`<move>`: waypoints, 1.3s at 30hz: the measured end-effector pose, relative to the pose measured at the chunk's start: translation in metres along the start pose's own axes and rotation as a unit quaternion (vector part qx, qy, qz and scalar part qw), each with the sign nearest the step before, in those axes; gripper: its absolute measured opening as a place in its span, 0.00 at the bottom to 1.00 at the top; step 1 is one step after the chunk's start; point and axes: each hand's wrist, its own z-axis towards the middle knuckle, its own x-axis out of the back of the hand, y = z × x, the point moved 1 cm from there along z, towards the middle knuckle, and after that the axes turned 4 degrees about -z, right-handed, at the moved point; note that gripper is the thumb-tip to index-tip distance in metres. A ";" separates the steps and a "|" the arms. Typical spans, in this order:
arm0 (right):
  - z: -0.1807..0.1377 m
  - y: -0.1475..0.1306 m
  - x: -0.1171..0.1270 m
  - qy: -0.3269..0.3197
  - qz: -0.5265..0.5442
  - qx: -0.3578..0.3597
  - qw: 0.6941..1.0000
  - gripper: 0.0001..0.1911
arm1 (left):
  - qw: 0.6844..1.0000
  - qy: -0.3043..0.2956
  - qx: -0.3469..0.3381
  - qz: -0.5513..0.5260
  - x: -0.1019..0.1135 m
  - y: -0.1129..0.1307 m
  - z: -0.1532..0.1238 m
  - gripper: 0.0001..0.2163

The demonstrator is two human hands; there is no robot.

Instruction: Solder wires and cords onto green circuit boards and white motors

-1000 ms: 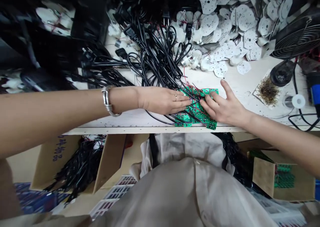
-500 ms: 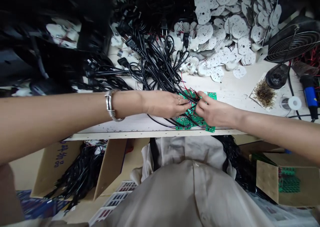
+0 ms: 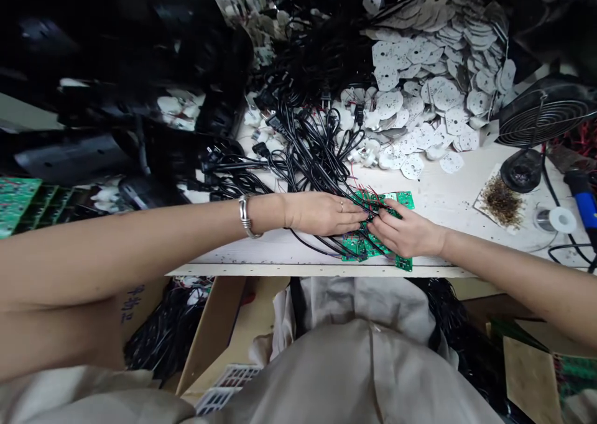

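My left hand (image 3: 326, 214) lies palm down across several black power cords (image 3: 321, 166), its fingers stretched out and close together. Facing it, my right hand (image 3: 405, 230) has its fingers bent together around cord ends; the fingertips partly hide what they grip. Both hands rest over a group of small green circuit boards (image 3: 403, 262), lying side by side on the worktable near its front edge. Thin red wires (image 3: 368, 191) rise from the boards just behind my fingers. The left thumb is hidden.
White plates (image 3: 445, 94) are heaped at the back. To the right are a fan (image 3: 545, 113), a solder spool (image 3: 562, 220), a brown-speckled pad (image 3: 501, 201) and a blue-handled tool (image 3: 583, 194). Below the table edge (image 3: 280, 270) stand cardboard boxes (image 3: 209, 331) holding cords and boards.
The camera view has shifted, so the table appears lower and more shows at left. My right fingers look flatter than before. Both hands stay over the boards and cords.
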 end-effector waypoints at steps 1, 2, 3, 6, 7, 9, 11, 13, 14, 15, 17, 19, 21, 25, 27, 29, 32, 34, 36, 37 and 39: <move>0.002 0.000 0.000 -0.007 0.004 0.001 1.000 0.15 | 1.000 0.010 -0.009 0.004 0.000 0.000 0.000 0.17; 0.004 0.001 0.001 -0.021 0.007 0.002 1.000 0.15 | 0.999 0.026 -0.018 0.006 0.001 0.000 0.000 0.17; 0.006 0.002 0.002 -0.041 0.009 0.007 0.999 0.15 | 0.999 0.045 -0.025 0.006 0.001 0.000 0.001 0.16; 0.007 0.008 0.004 -0.075 0.017 0.025 0.997 0.14 | 0.996 0.077 -0.040 -0.002 0.003 -0.002 0.001 0.15; 0.007 0.010 0.004 -0.064 0.017 0.022 0.998 0.14 | 0.997 0.072 -0.036 -0.007 0.004 -0.003 0.002 0.15; 0.004 0.011 0.003 -0.022 0.015 -0.004 1.000 0.15 | 0.999 0.044 -0.019 -0.017 0.005 -0.002 0.003 0.16; 0.000 0.008 0.000 0.009 0.019 -0.037 0.999 0.18 | 0.999 0.024 -0.012 -0.024 0.006 0.000 0.005 0.17; -0.005 0.002 -0.006 0.013 0.019 -0.048 0.999 0.19 | 0.999 0.024 -0.027 -0.028 0.007 0.001 0.008 0.18; -0.006 -0.001 -0.009 0.018 0.024 -0.040 0.999 0.19 | 0.999 0.022 -0.032 -0.029 0.007 0.001 0.009 0.18; -0.007 -0.004 -0.012 0.017 0.026 -0.036 0.999 0.19 | 0.999 0.014 -0.031 -0.032 0.007 0.000 0.009 0.18; -0.005 -0.008 -0.014 -0.009 0.025 -0.022 0.999 0.18 | 0.999 -0.005 -0.022 -0.040 0.008 0.000 0.010 0.19; 0.001 -0.010 -0.012 -0.046 0.028 -0.008 0.999 0.17 | 0.999 -0.014 -0.013 -0.037 0.009 0.001 0.011 0.19; 0.008 -0.010 -0.010 -0.067 0.036 0.008 0.997 0.16 | 1.000 -0.008 -0.018 -0.010 0.010 0.001 0.012 0.18; 0.011 -0.002 -0.014 -0.059 0.023 0.007 0.998 0.14 | 0.993 0.035 -0.064 0.088 0.011 -0.001 0.015 0.16; 0.003 0.002 -0.015 -0.047 0.011 -0.020 0.999 0.14 | 0.989 0.070 -0.056 0.122 0.011 0.002 0.011 0.14; -0.010 0.006 -0.010 -0.044 0.011 -0.053 0.998 0.17 | 0.982 0.121 -0.006 0.147 0.010 0.012 -0.005 0.13; -0.028 0.009 0.006 -0.065 0.058 -0.138 0.987 0.24 | 0.952 0.228 0.124 0.163 -0.002 0.038 -0.051 0.17; -0.029 0.007 0.018 -0.067 0.113 -0.219 0.967 0.25 | 0.895 0.320 0.261 0.166 -0.018 0.057 -0.089 0.22; -0.014 0.000 0.025 -0.028 0.148 -0.310 0.939 0.23 | 0.793 0.385 0.438 0.178 -0.039 0.071 -0.119 0.30; -0.001 -0.005 0.025 0.003 0.148 -0.356 0.923 0.25 | 0.769 0.382 0.477 0.185 -0.048 0.074 -0.128 0.33; 0.031 -0.020 0.019 0.021 0.130 -0.389 0.912 0.36 | 0.790 0.335 0.471 0.205 -0.061 0.072 -0.128 0.33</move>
